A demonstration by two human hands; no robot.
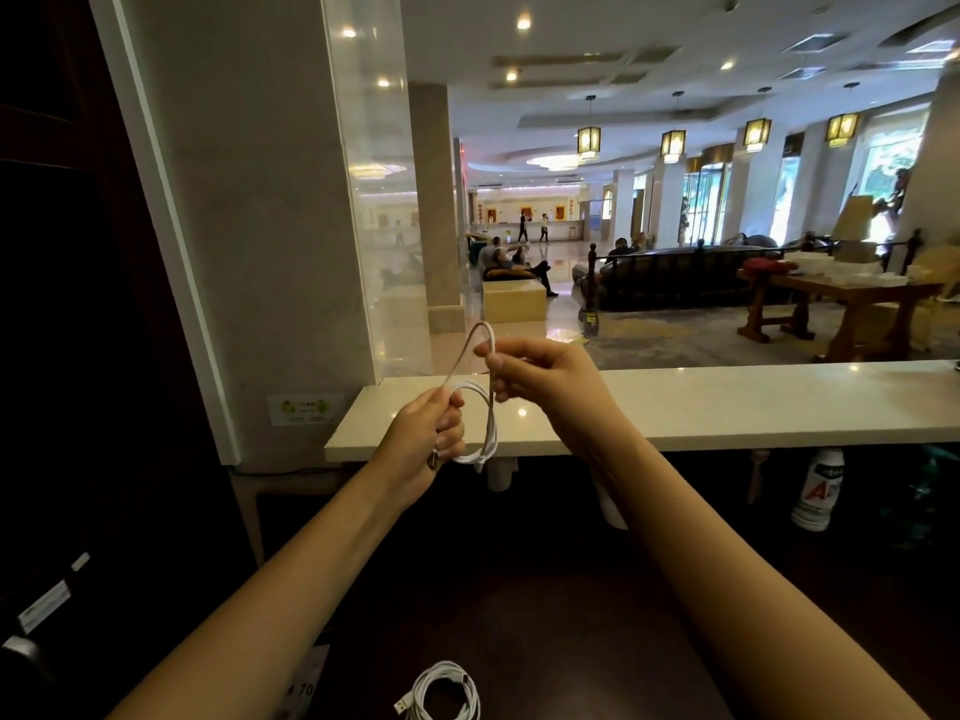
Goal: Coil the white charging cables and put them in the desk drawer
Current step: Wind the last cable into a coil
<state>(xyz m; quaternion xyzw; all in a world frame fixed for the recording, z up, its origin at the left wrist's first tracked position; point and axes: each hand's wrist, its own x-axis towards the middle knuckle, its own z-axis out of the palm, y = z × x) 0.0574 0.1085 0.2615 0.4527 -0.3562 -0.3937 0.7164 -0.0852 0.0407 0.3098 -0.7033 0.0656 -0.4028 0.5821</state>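
- Left hand (pixel 434 433) fisted around looped thin white charging cable (pixel 480 402), held above pale stone counter ledge (pixel 727 407).
- Right hand (pixel 540 379) pinching the upper loop.
- Second coiled white cable (pixel 447 691) lying on dark desk (pixel 571 615).
- White plastic bottle (pixel 818 491) under ledge, right.

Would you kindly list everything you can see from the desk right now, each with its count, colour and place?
Cable being coiled: one, white, held in the air between both hands above the counter edge.
Coiled cable: one, white, lying on the dark desk at the bottom edge.
Counter: one, cream, running across the middle.
Bottle: one, white with red print, under the counter at right.
Pillar: one, pale marble, at left.
Hanging lanterns: four, yellow, lobby ceiling.
Wooden table: one, brown, lobby right.
Left hand: closed on the loops.
Right hand: pinching the loose strand.
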